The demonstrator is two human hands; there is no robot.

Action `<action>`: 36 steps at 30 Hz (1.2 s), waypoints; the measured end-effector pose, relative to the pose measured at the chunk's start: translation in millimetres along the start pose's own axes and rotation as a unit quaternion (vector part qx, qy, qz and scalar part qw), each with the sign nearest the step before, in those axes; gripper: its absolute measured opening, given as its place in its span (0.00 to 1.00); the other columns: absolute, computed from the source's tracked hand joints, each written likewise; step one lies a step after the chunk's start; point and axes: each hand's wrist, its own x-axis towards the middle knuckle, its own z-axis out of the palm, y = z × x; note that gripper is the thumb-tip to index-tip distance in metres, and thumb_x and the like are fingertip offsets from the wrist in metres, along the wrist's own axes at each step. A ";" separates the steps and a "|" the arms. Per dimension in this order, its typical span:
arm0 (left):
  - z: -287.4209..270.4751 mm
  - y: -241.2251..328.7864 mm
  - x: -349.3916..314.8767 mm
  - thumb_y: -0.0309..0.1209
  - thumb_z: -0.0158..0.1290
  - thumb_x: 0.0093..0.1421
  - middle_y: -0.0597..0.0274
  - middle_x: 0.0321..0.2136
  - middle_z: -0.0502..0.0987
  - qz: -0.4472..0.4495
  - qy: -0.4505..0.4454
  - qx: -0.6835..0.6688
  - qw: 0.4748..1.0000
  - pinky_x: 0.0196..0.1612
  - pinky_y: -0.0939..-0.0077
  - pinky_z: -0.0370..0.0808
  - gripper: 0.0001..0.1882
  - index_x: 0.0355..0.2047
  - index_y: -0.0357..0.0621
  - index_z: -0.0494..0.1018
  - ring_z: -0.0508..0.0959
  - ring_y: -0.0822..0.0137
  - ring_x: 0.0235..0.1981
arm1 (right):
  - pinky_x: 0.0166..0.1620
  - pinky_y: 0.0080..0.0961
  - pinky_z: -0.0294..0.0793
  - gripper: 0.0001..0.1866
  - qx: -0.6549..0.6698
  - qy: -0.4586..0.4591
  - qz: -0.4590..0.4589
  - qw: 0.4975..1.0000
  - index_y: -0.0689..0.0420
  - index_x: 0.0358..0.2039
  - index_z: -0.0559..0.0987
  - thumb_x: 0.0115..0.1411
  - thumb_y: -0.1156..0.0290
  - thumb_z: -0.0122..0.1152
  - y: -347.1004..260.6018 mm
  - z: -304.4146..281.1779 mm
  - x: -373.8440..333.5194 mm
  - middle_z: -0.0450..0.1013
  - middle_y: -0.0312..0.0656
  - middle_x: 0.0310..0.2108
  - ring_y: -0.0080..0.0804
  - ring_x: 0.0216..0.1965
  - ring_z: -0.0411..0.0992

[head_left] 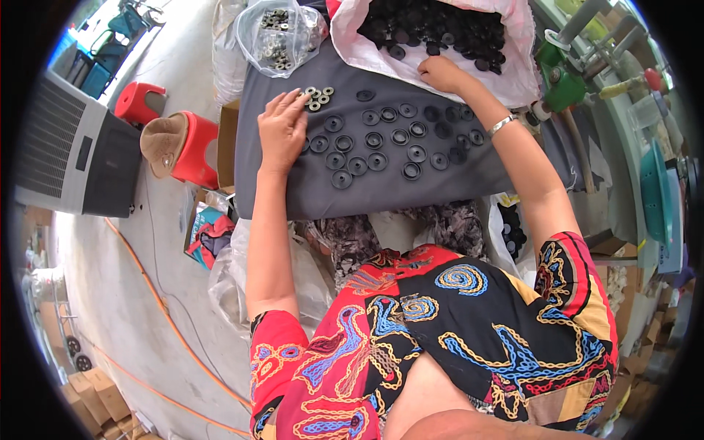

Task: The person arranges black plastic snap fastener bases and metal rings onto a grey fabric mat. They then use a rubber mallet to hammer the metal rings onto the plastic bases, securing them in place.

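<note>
My left hand rests on the grey-covered table with its fingers stretched out, the fingertips beside a small cluster of pale metal rings. One black round cap lies partly under that hand. Many round black plastic caps are spread over the cloth between my hands, some with a raised rim showing. At the near lip of a white woven sack, my right hand has its fingers curled in; what they hold, if anything, is hidden. Loose black caps fill the sack's mouth.
A clear plastic bag of metal rings stands at the table's far left. Red stools, one with a tan hat on it, and a grey air cooler are to the left. Green machinery borders the right side. An orange hose crosses the floor.
</note>
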 end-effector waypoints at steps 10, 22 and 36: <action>28.5 -18.1 50.1 0.39 0.46 0.64 0.71 0.60 0.65 -0.018 -0.329 0.076 0.941 0.61 0.41 0.50 0.18 0.54 0.72 0.71 0.59 0.58 0.64 | 0.46 0.41 0.72 0.14 -0.058 -0.050 0.033 0.997 0.64 0.39 0.77 0.50 0.76 0.55 -9.3 -10.9 -11.0 0.74 0.58 0.37 0.55 0.41 0.72; 22.4 -7.4 49.1 0.44 0.49 0.62 0.66 0.58 0.68 -0.032 -0.261 0.083 0.961 0.61 0.46 0.51 0.18 0.53 0.71 0.72 0.61 0.55 0.63 | 0.44 0.37 0.73 0.18 0.120 0.181 -0.169 0.961 0.61 0.43 0.75 0.50 0.73 0.59 -136.3 -20.5 -13.1 0.74 0.51 0.36 0.47 0.40 0.73; -13.4 -19.1 60.6 0.30 0.57 0.54 0.52 0.41 0.79 -0.061 0.036 -0.076 0.995 0.48 0.69 0.72 0.14 0.41 0.45 0.79 0.78 0.56 0.43 | 0.44 0.35 0.67 0.08 0.021 0.245 -0.213 0.946 0.54 0.33 0.75 0.51 0.69 0.59 -154.9 3.0 0.7 0.75 0.38 0.29 0.36 0.39 0.73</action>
